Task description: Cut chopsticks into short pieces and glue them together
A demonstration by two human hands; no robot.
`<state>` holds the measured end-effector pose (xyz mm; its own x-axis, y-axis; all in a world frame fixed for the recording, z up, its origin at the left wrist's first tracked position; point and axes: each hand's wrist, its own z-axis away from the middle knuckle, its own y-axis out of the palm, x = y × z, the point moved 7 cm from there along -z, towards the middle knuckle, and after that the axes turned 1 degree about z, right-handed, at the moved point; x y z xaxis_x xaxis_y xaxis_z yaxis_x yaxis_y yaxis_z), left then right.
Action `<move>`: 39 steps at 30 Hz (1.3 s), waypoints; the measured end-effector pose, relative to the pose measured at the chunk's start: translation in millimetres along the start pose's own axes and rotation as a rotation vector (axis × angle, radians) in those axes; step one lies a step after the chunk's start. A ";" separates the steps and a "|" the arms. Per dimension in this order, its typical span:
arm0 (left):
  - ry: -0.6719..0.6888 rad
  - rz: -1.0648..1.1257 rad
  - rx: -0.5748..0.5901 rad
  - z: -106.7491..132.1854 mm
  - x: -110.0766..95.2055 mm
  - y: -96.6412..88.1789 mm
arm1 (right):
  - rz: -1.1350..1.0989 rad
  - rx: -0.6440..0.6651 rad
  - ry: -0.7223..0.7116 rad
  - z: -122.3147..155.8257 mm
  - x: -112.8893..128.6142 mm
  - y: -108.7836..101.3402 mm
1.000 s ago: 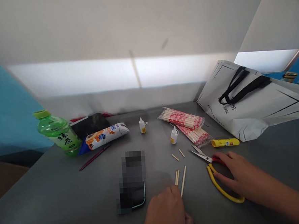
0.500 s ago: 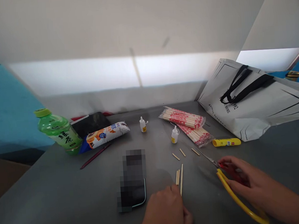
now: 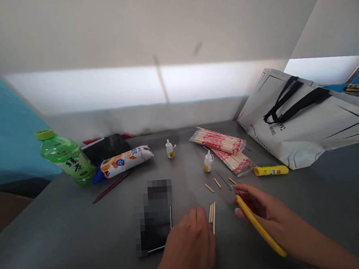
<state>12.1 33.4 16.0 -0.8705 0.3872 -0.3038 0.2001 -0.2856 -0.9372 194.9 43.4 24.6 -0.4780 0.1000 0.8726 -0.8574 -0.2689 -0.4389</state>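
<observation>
A pale wall rises behind the grey desk; a white bag, contents hidden, stands at right. The right hand, clamped round the scissors, has swung left since the earlier frame. The left hand is bunched; I cannot tell whether it grips the long stick beside it. Clear packs hold more sticks.

Two bare hands, rounded knuckles, bare wrists; right forearm bare where visible
</observation>
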 end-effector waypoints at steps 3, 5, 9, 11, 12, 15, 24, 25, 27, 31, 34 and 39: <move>0.015 0.026 -0.007 -4.2 3.7 1.3 | 0.053 0.038 -0.051 -12.5 20.1 7.6; 0.027 0.048 -0.001 -6.0 3.9 2.8 | 0.131 0.062 -0.081 -18.8 30.3 10.5; 0.049 0.081 -0.010 -6.9 2.2 5.1 | 0.221 0.101 -0.085 -27.8 37.7 11.9; 0.048 0.104 -0.006 -7.0 2.7 7.2 | 0.247 0.134 -0.087 -31.3 38.6 13.8; 0.053 0.112 -0.004 -6.9 2.8 8.1 | 0.256 0.145 -0.089 -32.9 39.1 14.8; 0.073 0.118 0.006 -6.4 2.8 9.7 | 0.243 0.158 -0.090 -37.1 41.0 18.1; 0.105 0.087 -0.030 -6.6 4.3 9.7 | 0.231 0.139 -0.106 -40.2 41.5 20.6; 0.102 0.085 -0.031 -6.8 4.7 10.1 | 0.232 0.140 -0.111 -40.4 41.4 20.9; 0.102 0.082 -0.032 -7.1 5.1 10.6 | 0.226 0.144 -0.115 -40.7 41.4 21.6; 0.108 0.084 -0.046 -8.2 5.2 10.6 | 0.189 0.153 -0.100 -41.0 41.9 22.1; 0.104 0.073 -0.067 -9.2 6.5 11.2 | 0.174 0.167 -0.089 -40.4 43.1 22.5; 0.111 0.049 -0.081 -9.6 6.6 12.9 | 0.186 0.175 -0.080 -39.1 45.7 22.6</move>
<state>13.3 40.6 0.3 -0.8042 0.4707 -0.3629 0.2809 -0.2372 -0.9300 146.2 79.4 46.3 -0.6015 -0.0406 0.7978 -0.7071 -0.4376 -0.5554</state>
